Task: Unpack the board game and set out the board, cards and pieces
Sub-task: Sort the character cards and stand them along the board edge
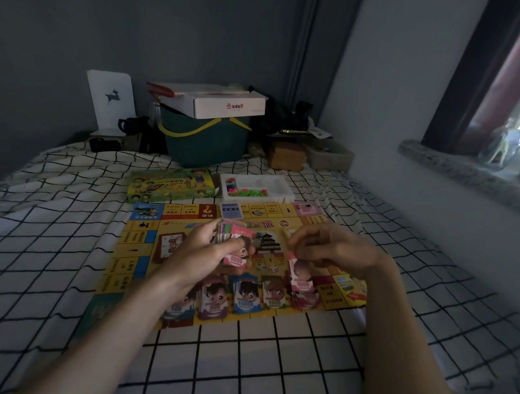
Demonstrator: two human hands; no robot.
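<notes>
Sorting is what the scene suggests: a mixed stack of paper play-money notes (231, 234) is gripped in the left hand (211, 248), fingers curled round it and the pink 5000 note fanned outward so its face can be read. A single pink note (297, 268) is pinched by the right hand (325, 250) and held just above the pink pile (303, 292) at the right end of a row of sorted note piles (247, 295), seemingly so that like is laid on like.

The yellow printed game board (135, 250) is spread flat on the white bed sheet with black grid lines (244, 361), with the piles ranged along its near edge within easy reach. A blue card deck (231, 211) lies on the far edge and a red-backed deck (170, 248) at the left. Beyond the board, the green game box (172, 184) and the white plastic tray of coloured pieces (257, 189) are set side by side; in the dim light it cannot be told whether any pieces are out.
</notes>
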